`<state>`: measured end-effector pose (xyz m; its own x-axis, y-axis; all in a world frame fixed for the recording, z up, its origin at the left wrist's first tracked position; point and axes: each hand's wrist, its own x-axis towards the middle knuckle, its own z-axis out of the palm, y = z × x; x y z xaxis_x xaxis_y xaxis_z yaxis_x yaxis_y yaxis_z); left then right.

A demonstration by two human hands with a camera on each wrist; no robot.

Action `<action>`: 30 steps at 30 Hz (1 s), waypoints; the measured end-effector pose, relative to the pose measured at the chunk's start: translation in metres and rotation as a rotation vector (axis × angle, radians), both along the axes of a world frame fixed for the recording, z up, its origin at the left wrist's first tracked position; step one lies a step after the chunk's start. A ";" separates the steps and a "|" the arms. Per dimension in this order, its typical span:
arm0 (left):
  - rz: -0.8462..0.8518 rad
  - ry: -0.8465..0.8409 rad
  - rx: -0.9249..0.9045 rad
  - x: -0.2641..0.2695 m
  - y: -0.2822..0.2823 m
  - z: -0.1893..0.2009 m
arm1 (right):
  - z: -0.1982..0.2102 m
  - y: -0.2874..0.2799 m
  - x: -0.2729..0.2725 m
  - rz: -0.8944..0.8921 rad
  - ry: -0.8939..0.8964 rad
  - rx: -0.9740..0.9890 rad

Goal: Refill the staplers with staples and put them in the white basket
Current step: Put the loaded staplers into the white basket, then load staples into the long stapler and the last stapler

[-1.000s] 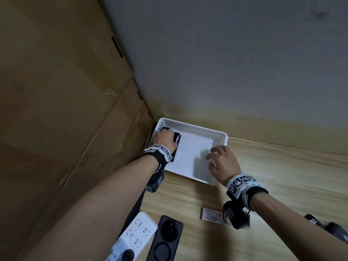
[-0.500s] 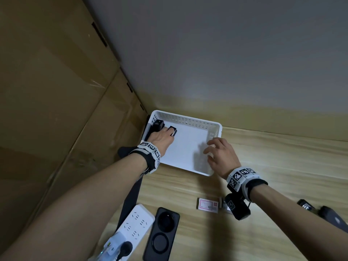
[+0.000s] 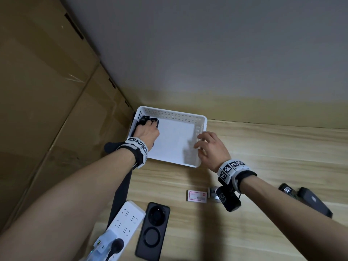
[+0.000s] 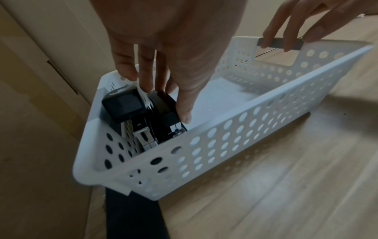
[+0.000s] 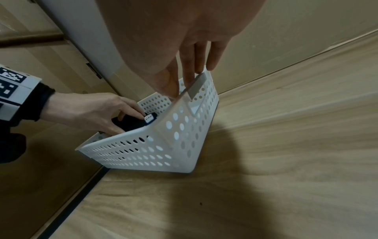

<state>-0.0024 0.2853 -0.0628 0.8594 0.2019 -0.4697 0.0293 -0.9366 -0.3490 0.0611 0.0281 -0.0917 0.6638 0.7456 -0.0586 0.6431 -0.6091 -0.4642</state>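
Observation:
The white basket (image 3: 172, 114) stands at the table's far left corner. Two black staplers lie side by side in its left end. My left hand (image 3: 149, 123) reaches in and pinches the right-hand stapler (image 4: 166, 111) between thumb and fingers, close beside the other stapler (image 4: 122, 105). The right wrist view shows those fingers (image 5: 134, 111) curled over the black body. My right hand (image 3: 199, 146) rests its straight fingertips (image 4: 286, 45) on the handle rim at the basket's right end. A third dark stapler (image 3: 308, 199) lies on the table at the right, partly behind my right forearm.
A small pink-and-white staple box (image 3: 196, 195) lies on the wooden table below the basket. A white power strip (image 3: 124, 221) and a black phone (image 3: 153, 230) sit at the near left. Cardboard boxes (image 3: 47, 110) wall the left side, and a grey wall stands behind.
My left hand has pushed the stapler farther into the basket's left end, next to the other one. My right hand has stayed at the right rim.

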 end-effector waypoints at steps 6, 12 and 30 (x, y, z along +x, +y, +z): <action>0.008 -0.042 -0.088 -0.006 -0.011 0.007 | 0.015 -0.020 0.000 0.010 0.020 0.034; -0.022 -0.123 -0.247 0.001 -0.068 0.026 | 0.028 -0.079 -0.001 -0.092 0.030 0.020; -0.207 -0.008 -0.635 0.002 -0.308 0.001 | 0.013 -0.330 -0.031 -0.489 0.058 -0.314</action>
